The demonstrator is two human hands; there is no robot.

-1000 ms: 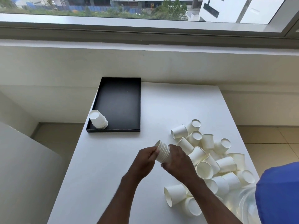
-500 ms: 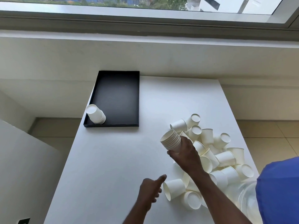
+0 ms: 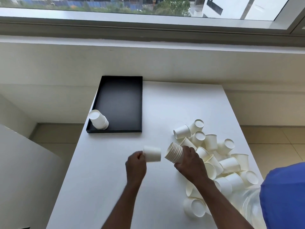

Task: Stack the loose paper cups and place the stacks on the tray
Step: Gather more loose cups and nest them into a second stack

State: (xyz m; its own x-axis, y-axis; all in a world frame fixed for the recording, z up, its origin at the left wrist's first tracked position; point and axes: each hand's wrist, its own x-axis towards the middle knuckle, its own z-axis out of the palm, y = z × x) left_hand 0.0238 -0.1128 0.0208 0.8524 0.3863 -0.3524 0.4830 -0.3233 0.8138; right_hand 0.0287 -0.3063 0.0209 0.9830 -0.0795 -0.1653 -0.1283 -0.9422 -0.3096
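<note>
Head view, looking down on a white counter (image 3: 173, 104) under a window. The person's left hand (image 3: 136, 166) hovers above the middle of the counter. Its fingers are curled round the left end of a single paper cup (image 3: 152, 154), which lies sideways in the air. The cup is smeared with motion blur, so I cannot tell which end points right.

Just to its right, with a small gap between them, the right hand (image 3: 191, 164) grips a stack of nested cups (image 3: 174, 152) round its lower part. That stack is tipped over, its ringed rims turned left towards the single cup.

Behind and to the right of the right hand, a heap of loose cups (image 3: 229, 164) covers the near right part of the counter. Most lie on their sides against each other and a few have their bases up. One cup (image 3: 195, 208) lies at the near end of the heap with its open mouth facing the camera.

The black tray (image 3: 118, 103) sits on the far left part of the counter, well apart from both hands. In its near left corner stands another stack of cups (image 3: 99, 119), upside down with the base on top, leaning a little left.

At the near right edge a blue sleeve (image 3: 283, 195) shows, with something clear and glossy (image 3: 252, 210) just beside it that I cannot make out.
</note>
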